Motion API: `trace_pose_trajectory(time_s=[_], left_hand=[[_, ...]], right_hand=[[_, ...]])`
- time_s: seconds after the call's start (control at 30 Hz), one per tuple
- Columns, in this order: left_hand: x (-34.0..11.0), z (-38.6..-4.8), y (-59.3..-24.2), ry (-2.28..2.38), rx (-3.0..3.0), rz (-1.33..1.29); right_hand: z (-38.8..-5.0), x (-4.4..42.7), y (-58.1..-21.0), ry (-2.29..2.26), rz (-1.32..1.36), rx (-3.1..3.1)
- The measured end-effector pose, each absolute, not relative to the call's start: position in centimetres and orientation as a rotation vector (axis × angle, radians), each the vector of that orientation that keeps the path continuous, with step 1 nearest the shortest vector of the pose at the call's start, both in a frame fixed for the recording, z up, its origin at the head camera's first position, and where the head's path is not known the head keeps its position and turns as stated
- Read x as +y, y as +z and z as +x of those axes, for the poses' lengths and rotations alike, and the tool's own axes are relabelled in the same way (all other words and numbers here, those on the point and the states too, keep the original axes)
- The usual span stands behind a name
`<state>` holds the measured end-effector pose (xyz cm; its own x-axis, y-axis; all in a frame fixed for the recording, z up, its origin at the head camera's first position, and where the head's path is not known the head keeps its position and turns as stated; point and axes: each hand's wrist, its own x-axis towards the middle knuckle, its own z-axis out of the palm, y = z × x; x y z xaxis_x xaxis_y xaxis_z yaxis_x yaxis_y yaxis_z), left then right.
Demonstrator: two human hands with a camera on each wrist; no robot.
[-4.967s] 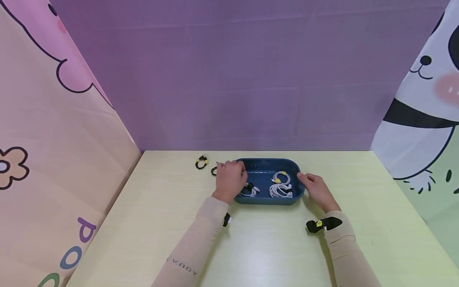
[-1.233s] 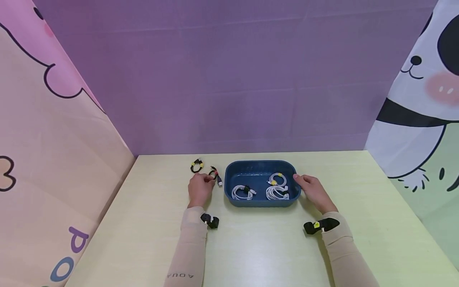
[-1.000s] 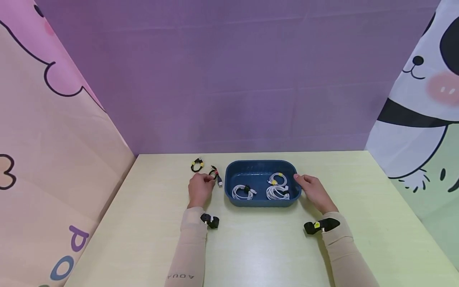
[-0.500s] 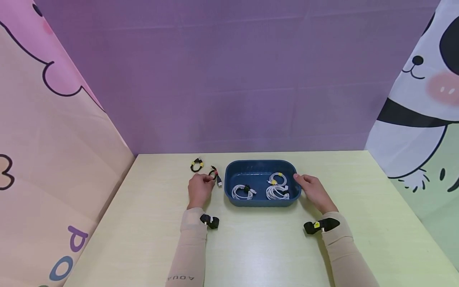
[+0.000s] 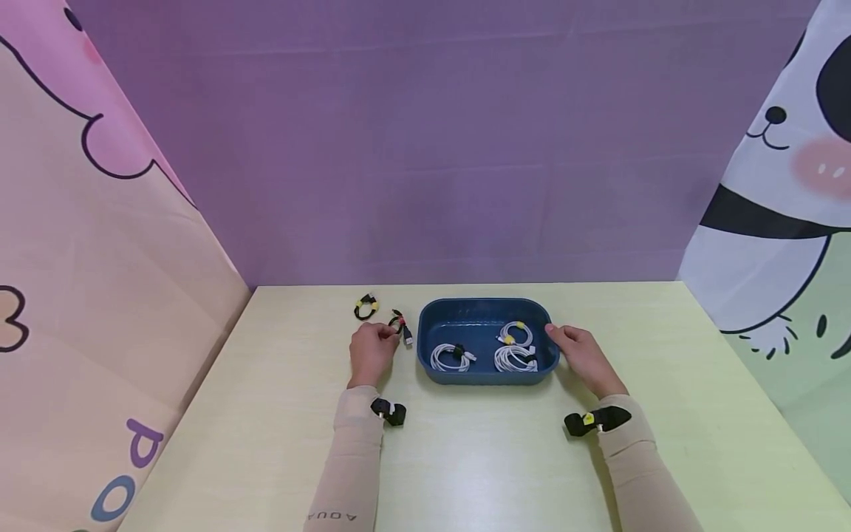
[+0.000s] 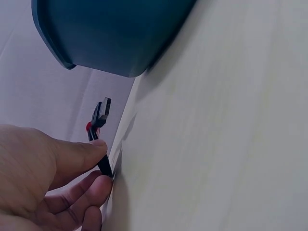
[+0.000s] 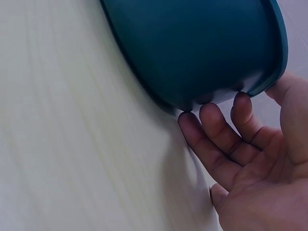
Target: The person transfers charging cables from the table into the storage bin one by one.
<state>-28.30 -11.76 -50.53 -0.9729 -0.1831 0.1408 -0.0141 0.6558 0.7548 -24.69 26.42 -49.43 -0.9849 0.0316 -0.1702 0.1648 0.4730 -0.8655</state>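
Thumb and fingers of my left hand (image 5: 371, 353) pinch a black cable with a red tie (image 5: 402, 325), just left of the blue tray (image 5: 488, 377). In the left wrist view the black cable (image 6: 104, 165) runs between thumb and fingers, its USB plug (image 6: 105, 109) pointing up. My right hand (image 5: 588, 359) holds the tray's right end. The right wrist view has the thumb of that hand (image 7: 260, 159) at the rim and the fingertips against the outer wall of the tray (image 7: 192, 53). Inside the tray lie three coiled white cables, one at left (image 5: 452, 357), two at right (image 5: 515, 334) (image 5: 515, 359).
A black cable coil with yellow ties (image 5: 366, 306) lies on the light wooden table (image 5: 465, 458), behind my left hand. A purple cloth (image 5: 425, 148) hangs along the table's back edge, with printed cloths at left and right.
Over the last second, hands and tray have stayed in place. Compared with five seconds ago, my left hand has moved left from over the tray's left end to the black cable with the red tie.
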Motion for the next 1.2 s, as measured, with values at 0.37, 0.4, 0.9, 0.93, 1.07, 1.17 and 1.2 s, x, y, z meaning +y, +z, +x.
trace_pose_trajectory(time_s=[0.37,0.4,0.9,0.93,1.07,1.17,1.2], left_hand=[[-11.94,-28.02,-50.4,-1.245,-2.643,0.112],[-11.96,-28.01,-50.38,-1.248,-2.641,0.112],[-11.92,-28.18,-50.09,-1.252,-2.631,0.117],[-11.92,-28.17,-50.05,-1.251,-2.63,0.115],[-11.9,-28.1,-49.81,-1.249,-2.623,0.097],[-11.9,-28.09,-49.62,-1.239,-2.616,0.079],[-11.9,-28.11,-49.58,-1.234,-2.613,0.071]], right_hand=[[-24.8,26.44,-49.45,-1.535,0.166,2.578],[-24.82,26.45,-49.47,-1.534,0.166,2.576],[-24.72,26.46,-49.33,-1.529,0.173,2.569],[-24.71,26.46,-49.34,-1.531,0.171,2.569],[-24.71,26.48,-49.4,-1.534,0.163,2.576],[-24.69,26.51,-49.44,-1.531,0.162,2.58],[-24.68,26.52,-49.43,-1.534,0.163,2.58]])
